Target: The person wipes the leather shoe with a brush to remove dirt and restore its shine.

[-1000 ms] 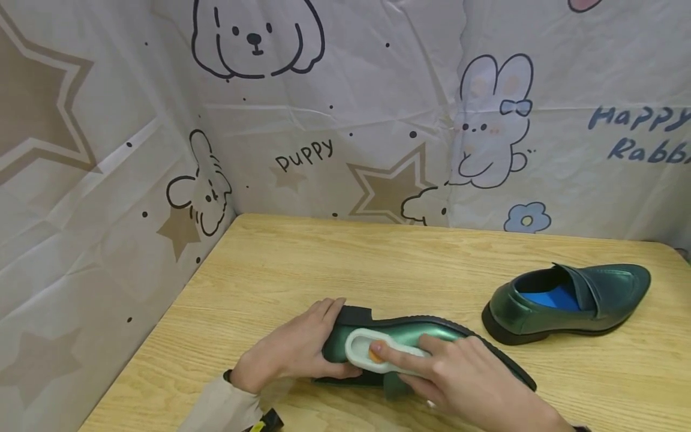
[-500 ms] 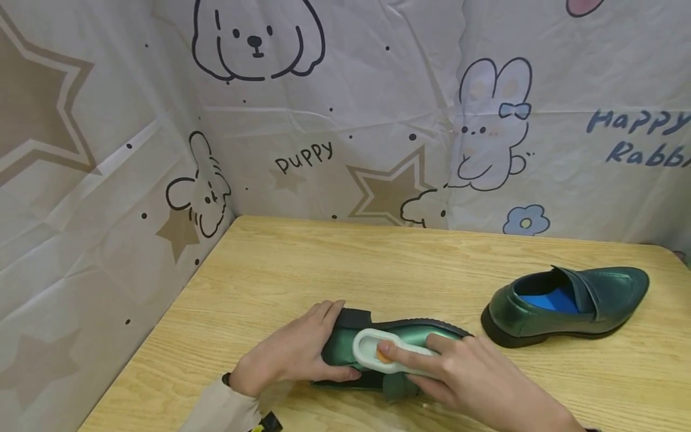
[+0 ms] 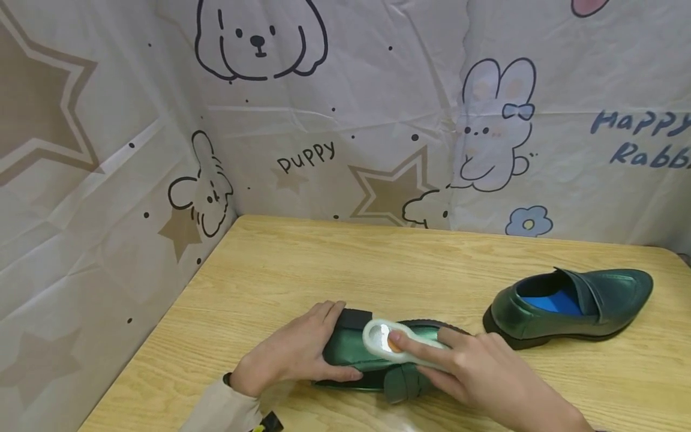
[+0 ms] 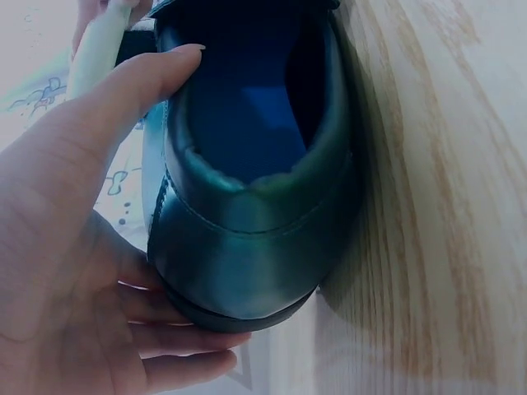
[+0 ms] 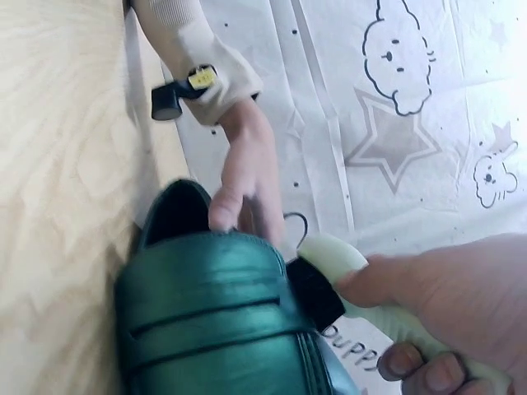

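A dark green loafer (image 3: 351, 353) lies on its side on the table, its black sole facing the backdrop. At its heel, my left hand (image 3: 291, 349) grips it, the thumb hooked at the opening's edge and the fingers by the heel in the left wrist view. My right hand (image 3: 483, 369) holds a pale green shoe brush (image 3: 368, 343), one finger on its orange button. Black bristles (image 5: 316, 295) meet the loafer's upper beside the strap in the right wrist view. The right hand and brush cover most of the toe in the head view.
A matching green loafer (image 3: 610, 300) with a blue insole stands upright at the right of the wooden table (image 3: 302, 264). A printed cloth backdrop (image 3: 302, 108) rises behind the table and along its left side.
My right hand has moved the brush slightly right, then up toward the sole, along the loafer's side. The left hand and the loafer stay in place.
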`<state>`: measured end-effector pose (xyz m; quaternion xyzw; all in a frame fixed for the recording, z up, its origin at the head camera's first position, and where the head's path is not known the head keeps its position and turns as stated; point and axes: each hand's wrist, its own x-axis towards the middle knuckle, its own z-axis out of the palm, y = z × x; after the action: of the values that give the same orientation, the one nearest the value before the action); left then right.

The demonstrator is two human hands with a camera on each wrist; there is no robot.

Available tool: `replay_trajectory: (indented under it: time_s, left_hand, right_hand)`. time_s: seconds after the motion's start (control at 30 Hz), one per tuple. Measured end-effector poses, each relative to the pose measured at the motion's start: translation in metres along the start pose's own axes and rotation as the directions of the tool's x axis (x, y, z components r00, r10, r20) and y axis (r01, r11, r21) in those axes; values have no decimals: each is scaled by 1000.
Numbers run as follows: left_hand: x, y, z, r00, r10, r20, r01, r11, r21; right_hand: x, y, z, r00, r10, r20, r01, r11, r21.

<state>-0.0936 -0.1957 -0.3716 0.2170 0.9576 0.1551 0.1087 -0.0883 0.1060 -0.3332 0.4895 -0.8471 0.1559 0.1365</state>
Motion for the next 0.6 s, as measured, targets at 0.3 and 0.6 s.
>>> replay_trajectory:
  time_s: [0.3,0.6]
  left_hand:
    - [-2,0,2,999,27,-31,-27,1000,-2]
    - [-1,1,2,999,29,-33,-29,1000,-2]
  right_hand:
    - [-9,-6,0,990,-30,137,-3,972,235]
    - [-10,-5,-1,989,-66,132,32,968,247]
